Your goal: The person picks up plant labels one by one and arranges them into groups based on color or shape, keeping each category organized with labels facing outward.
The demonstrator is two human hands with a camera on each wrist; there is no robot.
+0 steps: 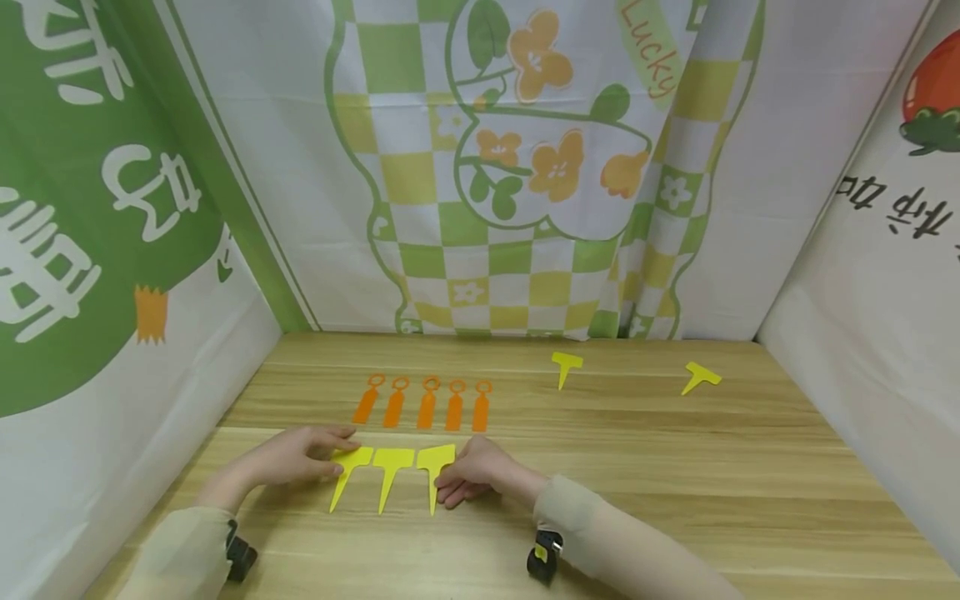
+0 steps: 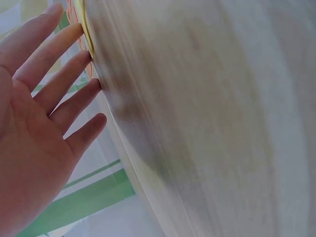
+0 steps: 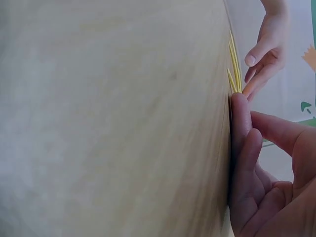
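Three yellow T-shaped plant labels lie side by side on the wooden table, stems toward me. My left hand (image 1: 300,454), its fingers nearly straight in the left wrist view, touches the leftmost label (image 1: 352,457) at its top left. Between the hands lies the middle label (image 1: 393,459). My right hand (image 1: 480,471) pinches the right edge of the third yellow label (image 1: 435,458) between thumb and curled fingers. In the right wrist view, those fingers (image 3: 242,116) rest low along the tabletop, and the yellow labels (image 3: 236,64) show edge-on beyond them.
Several orange tags (image 1: 426,408) with ring tops stand in a row just behind the yellow labels. Farther back lie two more yellow labels, one at centre right (image 1: 566,362) and another at far right (image 1: 701,375). Printed curtains (image 1: 510,275) enclose the table (image 1: 675,467).
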